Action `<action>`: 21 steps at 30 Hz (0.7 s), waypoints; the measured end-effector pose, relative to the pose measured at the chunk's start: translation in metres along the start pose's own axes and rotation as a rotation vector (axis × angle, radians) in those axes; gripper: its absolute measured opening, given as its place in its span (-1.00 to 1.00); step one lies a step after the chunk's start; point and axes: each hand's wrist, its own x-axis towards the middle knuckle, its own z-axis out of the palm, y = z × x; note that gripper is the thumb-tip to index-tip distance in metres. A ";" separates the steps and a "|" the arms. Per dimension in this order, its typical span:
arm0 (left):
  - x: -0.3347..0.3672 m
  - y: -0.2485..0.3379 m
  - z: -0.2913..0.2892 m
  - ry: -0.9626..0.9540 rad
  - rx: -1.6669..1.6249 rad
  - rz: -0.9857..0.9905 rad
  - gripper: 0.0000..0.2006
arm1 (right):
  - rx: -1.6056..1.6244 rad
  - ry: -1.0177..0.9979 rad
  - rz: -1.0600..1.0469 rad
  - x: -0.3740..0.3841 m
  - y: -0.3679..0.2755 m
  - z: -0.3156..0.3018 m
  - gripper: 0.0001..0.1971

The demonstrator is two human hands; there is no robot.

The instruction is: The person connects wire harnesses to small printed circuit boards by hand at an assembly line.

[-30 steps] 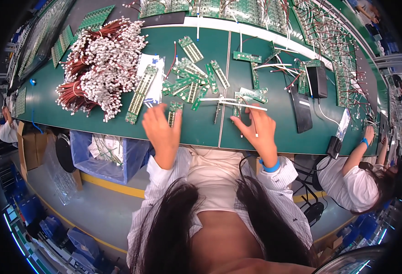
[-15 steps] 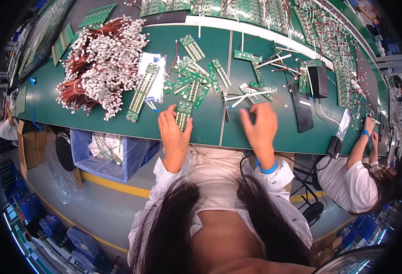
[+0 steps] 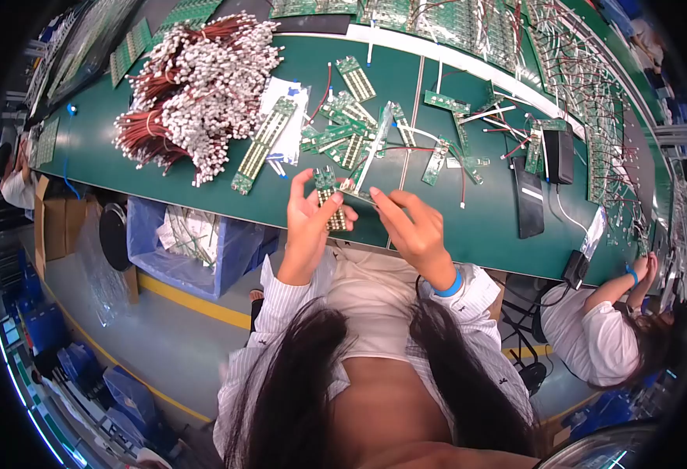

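Note:
My left hand (image 3: pixel 306 238) is closed round a small green circuit board (image 3: pixel 326 197) with rows of pale parts, raised above the near edge of the bench. Beside it, my right hand (image 3: pixel 420 238) pinches a narrow circuit board (image 3: pixel 356 191) between thumb and fingertips. From that piece a white flat cable (image 3: pixel 371 156) stretches up and away over the bench. The two boards are close together; whether they touch, I cannot tell. Just beyond my hands lies a loose pile of green circuit boards (image 3: pixel 347 131). A longer board (image 3: pixel 264 144) lies left of the pile, partly on white sheets.
Bundles of red-brown wires with white connectors (image 3: pixel 203 102) are heaped at left. Boards with cables (image 3: pixel 460 117), a black box-shaped adapter (image 3: pixel 557 156) and a black flat piece (image 3: pixel 529 199) lie at right. A blue bin (image 3: pixel 222 262) stands below the bench. A co-worker (image 3: pixel 597 336) sits at right.
My left hand has lifted the small board off the bench. My right hand has moved left and now pinches a narrow board with a white cable. The view has shifted slightly.

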 end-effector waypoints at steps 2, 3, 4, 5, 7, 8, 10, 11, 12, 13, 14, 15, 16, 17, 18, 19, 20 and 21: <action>-0.001 -0.001 0.001 -0.031 -0.062 0.003 -0.50 | -0.063 0.053 -0.076 0.004 0.001 -0.002 -0.61; -0.003 0.000 0.006 -0.077 -0.127 0.030 -0.49 | -0.059 0.052 -0.080 0.005 0.001 -0.001 -0.61; -0.004 0.001 0.012 -0.127 -0.192 0.055 -0.48 | -0.059 0.061 -0.089 0.006 0.002 0.000 -0.59; -0.006 0.005 0.020 -0.160 -0.238 0.061 -0.46 | -0.060 0.071 -0.098 0.006 0.002 0.002 -0.56; -0.007 0.007 0.028 -0.149 -0.225 0.099 -0.47 | -0.058 0.074 -0.102 0.010 -0.002 0.000 -0.55; -0.008 0.007 0.030 -0.139 -0.211 0.132 -0.47 | -0.056 0.078 -0.103 0.013 -0.005 -0.002 -0.55; -0.005 0.008 0.032 -0.104 -0.163 0.152 -0.48 | -0.029 0.046 -0.126 0.022 -0.005 -0.004 -0.56; -0.004 0.008 0.032 -0.069 -0.114 0.170 -0.49 | -0.002 0.015 -0.146 0.026 -0.006 -0.006 -0.57; -0.005 0.010 0.033 -0.068 -0.114 0.171 -0.49 | -0.001 0.015 -0.147 0.030 -0.009 -0.012 -0.57; -0.005 0.012 0.034 -0.048 -0.071 0.189 -0.50 | 0.033 -0.021 -0.074 0.033 -0.011 -0.020 -0.57; -0.005 0.015 0.036 -0.028 -0.027 0.207 -0.50 | 0.066 -0.057 -0.001 0.033 -0.013 -0.026 -0.56; -0.005 0.016 0.037 -0.022 -0.004 0.212 -0.49 | 0.039 -0.036 0.021 0.029 -0.012 -0.026 -0.58; -0.005 0.014 0.038 -0.025 -0.004 0.210 -0.49 | 0.037 -0.035 0.022 0.028 -0.012 -0.027 -0.58; -0.005 0.012 0.038 -0.063 0.055 0.217 -0.48 | 0.147 -0.048 0.085 0.028 -0.013 -0.028 -0.59; -0.005 0.010 0.038 -0.101 0.115 0.224 -0.47 | 0.258 -0.061 0.148 0.027 -0.014 -0.028 -0.61; -0.004 0.006 0.035 -0.114 0.139 0.227 -0.46 | 0.258 -0.060 0.149 0.027 -0.017 -0.028 -0.61; -0.003 0.004 0.034 -0.115 0.140 0.226 -0.46 | 0.386 -0.049 0.241 0.029 -0.021 -0.030 -0.64; -0.002 0.003 0.034 -0.126 0.182 0.244 -0.46 | 0.515 -0.039 0.334 0.029 -0.023 -0.030 -0.66</action>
